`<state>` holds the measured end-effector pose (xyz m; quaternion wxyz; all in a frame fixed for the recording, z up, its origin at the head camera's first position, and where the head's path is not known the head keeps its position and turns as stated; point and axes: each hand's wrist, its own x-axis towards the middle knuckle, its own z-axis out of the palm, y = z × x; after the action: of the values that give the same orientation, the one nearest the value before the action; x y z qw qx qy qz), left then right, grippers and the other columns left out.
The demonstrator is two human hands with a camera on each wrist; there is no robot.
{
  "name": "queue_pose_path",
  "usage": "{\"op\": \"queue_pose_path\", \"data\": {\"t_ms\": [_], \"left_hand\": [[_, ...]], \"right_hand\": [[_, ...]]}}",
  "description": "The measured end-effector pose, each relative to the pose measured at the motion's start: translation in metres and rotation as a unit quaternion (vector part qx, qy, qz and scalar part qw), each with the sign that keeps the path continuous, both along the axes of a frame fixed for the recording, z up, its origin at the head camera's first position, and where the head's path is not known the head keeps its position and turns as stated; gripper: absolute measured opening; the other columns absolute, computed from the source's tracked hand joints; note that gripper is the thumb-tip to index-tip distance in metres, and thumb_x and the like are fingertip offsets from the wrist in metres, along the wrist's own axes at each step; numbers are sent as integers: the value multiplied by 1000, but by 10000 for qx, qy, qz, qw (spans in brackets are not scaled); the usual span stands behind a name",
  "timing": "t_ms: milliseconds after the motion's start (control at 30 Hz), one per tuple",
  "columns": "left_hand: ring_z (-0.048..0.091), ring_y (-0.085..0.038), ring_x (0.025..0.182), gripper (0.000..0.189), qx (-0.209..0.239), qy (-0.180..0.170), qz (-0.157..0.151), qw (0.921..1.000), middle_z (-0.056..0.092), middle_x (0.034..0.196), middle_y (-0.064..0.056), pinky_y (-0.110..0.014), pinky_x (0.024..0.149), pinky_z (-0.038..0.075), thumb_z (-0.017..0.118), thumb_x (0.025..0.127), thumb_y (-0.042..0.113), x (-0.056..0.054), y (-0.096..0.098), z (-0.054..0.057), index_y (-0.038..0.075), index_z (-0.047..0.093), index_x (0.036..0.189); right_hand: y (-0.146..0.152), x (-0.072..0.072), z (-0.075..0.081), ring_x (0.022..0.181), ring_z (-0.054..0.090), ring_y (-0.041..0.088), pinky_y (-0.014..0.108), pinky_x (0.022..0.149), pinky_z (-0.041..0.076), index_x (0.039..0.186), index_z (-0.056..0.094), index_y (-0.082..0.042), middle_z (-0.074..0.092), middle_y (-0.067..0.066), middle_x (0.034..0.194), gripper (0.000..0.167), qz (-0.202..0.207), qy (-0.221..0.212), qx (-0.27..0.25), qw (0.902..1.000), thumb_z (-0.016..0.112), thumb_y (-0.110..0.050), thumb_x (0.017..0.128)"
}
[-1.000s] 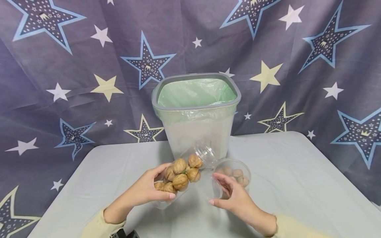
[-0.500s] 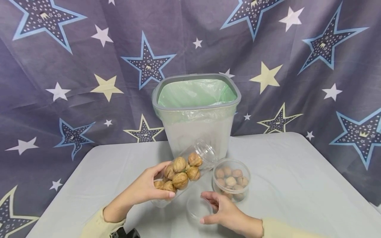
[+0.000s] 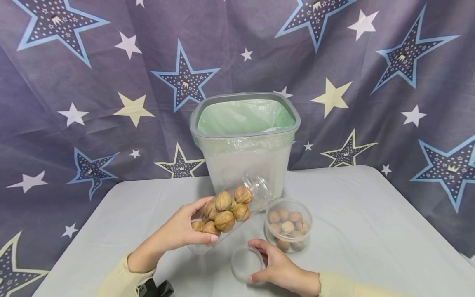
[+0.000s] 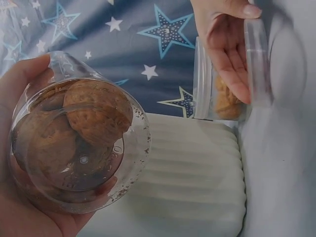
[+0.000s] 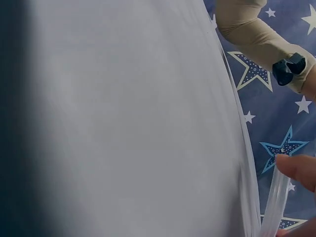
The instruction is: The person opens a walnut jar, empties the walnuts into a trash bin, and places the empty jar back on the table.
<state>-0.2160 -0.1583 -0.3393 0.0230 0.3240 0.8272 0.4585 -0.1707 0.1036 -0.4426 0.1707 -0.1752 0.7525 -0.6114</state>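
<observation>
My left hand (image 3: pixel 185 227) grips a clear plastic jar (image 3: pixel 257 189) of several walnuts (image 3: pixel 224 220). The jar lies tilted, its threaded mouth pointing up and right, in front of the bin. In the left wrist view the jar's round base (image 4: pixel 84 163) faces the camera, walnuts behind it. Low at the front, my right hand (image 3: pixel 280 266) pinches a round clear lid (image 3: pixel 246 264) by its edge, close over the table. The right wrist view shows the thumb (image 5: pixel 298 170) on the lid's rim (image 5: pixel 276 202). Just behind that hand stands a round clear tub (image 3: pixel 289 204) with several walnuts inside.
A white waste bin (image 3: pixel 245 165) with a grey rim and green liner stands at the back middle of the table (image 3: pixel 345 231). Behind the table hangs a star-patterned curtain (image 3: pixel 237 24). A small black device (image 3: pixel 154 286) is on the left wrist.
My right hand has carried the lid down and to the left, from in front of the tub to low over the table, uncovering the tub. The left hand and jar have barely moved.
</observation>
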Motion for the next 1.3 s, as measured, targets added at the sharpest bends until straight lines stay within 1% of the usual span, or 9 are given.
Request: {"op": "queue_pose_path", "data": {"t_ms": [67, 167, 333, 567, 833, 967, 1100, 1167, 1300], "left_hand": [[59, -14, 105, 72, -12, 55, -5, 10000, 64, 115, -5, -27, 95, 43, 82, 69, 20, -1, 0, 2, 5, 51, 132], [59, -15, 106, 73, -58, 93, -13, 9999, 63, 116, -5, -28, 95, 43, 83, 69, 21, -2, 1, 6, 5, 50, 132], [58, -17, 106, 75, -115, 159, 9, 9998, 63, 118, -7, -29, 95, 44, 83, 68, 21, -5, 0, 15, 4, 50, 132], [58, -16, 105, 73, -148, 194, 98, 9997, 63, 116, -6, -29, 95, 44, 83, 69, 20, -9, -1, 26, 5, 51, 132], [58, -20, 107, 73, -211, 192, 57, 9996, 62, 118, -7, -30, 94, 44, 83, 69, 21, -8, -2, 40, 6, 50, 133], [58, -20, 109, 74, -335, 253, 157, 9990, 62, 120, -6, -32, 96, 44, 83, 69, 23, -6, -4, 48, 9, 50, 134], [58, -20, 110, 74, -432, 386, 240, 9980, 62, 119, -6, -38, 97, 44, 83, 69, 23, -6, -5, 59, 8, 50, 133], [58, -19, 108, 72, -407, 394, 246, 9981, 62, 118, -6, -37, 96, 44, 83, 69, 21, -6, -6, 64, 8, 51, 133], [58, -19, 107, 72, -341, 414, 261, 9982, 62, 118, -7, -27, 94, 44, 82, 69, 19, -5, -6, 75, 6, 51, 133]], "right_hand": [[0, -1, 0, 125, 44, 35, 30, 101, 39, 134, 39, 7, 47, 20, 135, 78, 63, 69, 40, 9999, 79, -6, 69], [0, -2, -1, 125, 44, 35, 27, 100, 39, 135, 38, 8, 47, 20, 135, 80, 139, 200, 99, 9997, 79, -5, 68], [1, -3, -2, 125, 44, 35, 24, 102, 37, 134, 39, 6, 47, 17, 134, 82, 179, 499, 472, 9975, 80, -7, 65], [2, -2, -1, 122, 47, 33, 32, 103, 38, 134, 42, 2, 50, 14, 132, 84, 233, 1109, 1116, 9873, 83, -16, 64], [0, 0, -1, 120, 48, 30, 39, 102, 39, 135, 41, 0, 50, 10, 131, 86, 301, 1675, 1653, 9715, 84, -22, 64], [-2, 1, 0, 121, 47, 30, 40, 102, 39, 134, 42, -2, 49, 9, 132, 84, 302, 1719, 1790, 9683, 84, -23, 65], [-3, 1, 2, 121, 47, 31, 43, 103, 39, 134, 42, -1, 49, 10, 132, 84, 343, 1740, 1965, 9643, 84, -24, 65], [-4, 1, 2, 122, 47, 31, 44, 103, 38, 134, 41, 0, 49, 11, 132, 85, 381, 1759, 2047, 9621, 84, -24, 65], [-4, 1, 2, 122, 47, 30, 44, 103, 39, 135, 41, 0, 49, 11, 132, 86, 403, 1736, 2139, 9605, 83, -26, 65]]}}
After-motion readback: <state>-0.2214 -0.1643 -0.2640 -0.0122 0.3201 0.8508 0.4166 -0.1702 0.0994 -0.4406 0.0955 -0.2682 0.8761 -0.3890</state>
